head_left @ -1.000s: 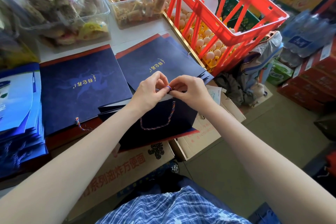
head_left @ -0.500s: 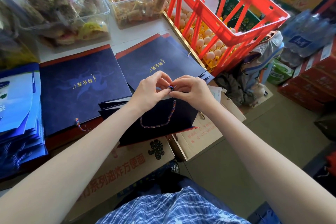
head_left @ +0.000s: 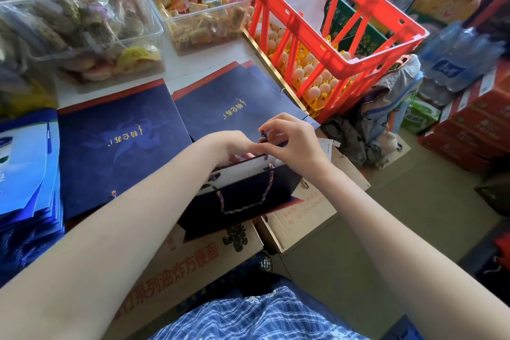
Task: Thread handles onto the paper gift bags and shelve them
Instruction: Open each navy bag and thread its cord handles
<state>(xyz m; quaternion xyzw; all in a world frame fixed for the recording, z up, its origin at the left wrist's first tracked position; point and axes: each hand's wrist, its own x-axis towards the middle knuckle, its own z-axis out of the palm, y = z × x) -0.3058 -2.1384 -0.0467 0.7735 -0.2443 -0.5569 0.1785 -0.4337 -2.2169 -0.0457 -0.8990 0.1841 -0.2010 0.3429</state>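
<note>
At the near edge of the white counter (head_left: 193,66), seen from the head camera, a dark navy gift bag (head_left: 242,196) stands open-mouthed, its pale inner wall facing up and its base resting on the cardboard box (head_left: 193,254) printed with red characters. Beside that box, on the side away from the counter, sits a second cardboard carton (head_left: 303,215).

Over the bag's mouth, the right hand (head_left: 292,141) curls its thumb and forefinger tightly round the end of a braided cord (head_left: 263,137), pinching it just above the bag's far rim. The left hand (head_left: 229,146) dips into the mouth of the bag; its fingertips are hidden behind the rim, so whether they grip anything cannot be told. On the bag's near face a finished cord handle (head_left: 245,199) hangs in a loose loop.

Behind the bag, two flat stacks of navy bags (head_left: 118,146) with gold lettering lie side by side on the counter. Further along the counter from the bag lies a stack of lighter blue bags (head_left: 24,174). Beyond the navy stacks stand clear plastic tubs (head_left: 82,22) of wrapped snacks. Past the counter's edge, a red crate (head_left: 331,36) sits over trays of eggs (head_left: 309,72).
</note>
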